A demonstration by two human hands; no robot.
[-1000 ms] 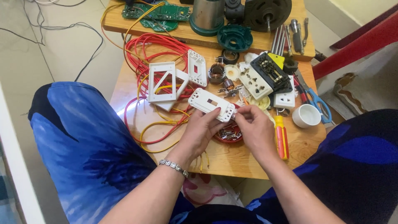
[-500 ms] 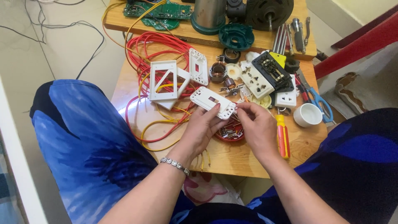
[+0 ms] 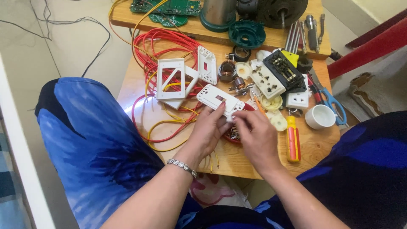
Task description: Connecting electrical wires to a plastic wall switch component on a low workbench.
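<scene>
A white plastic switch plate (image 3: pixel 218 99) with a small rectangular opening is held above a low wooden table (image 3: pixel 316 148). My left hand (image 3: pixel 207 131), with a bead bracelet at the wrist, grips the plate from below. My right hand (image 3: pixel 256 135) pinches the plate's right end with its fingertips. Under both hands sits a red round dish (image 3: pixel 231 135) holding small parts, mostly hidden.
White frames (image 3: pixel 171 80) lie on red and yellow wires (image 3: pixel 163 46). Socket blocks (image 3: pixel 275 76), a red-and-yellow screwdriver (image 3: pixel 292 140), a white cup (image 3: pixel 320 116) and blue scissors (image 3: pixel 328 99) sit to the right. Green circuit boards (image 3: pixel 167 8) and motor parts (image 3: pixel 248 34) rest on the far board.
Both hands stay on the white plate. The plate has tilted slightly, and my right hand's fingers have closed in on its right end.
</scene>
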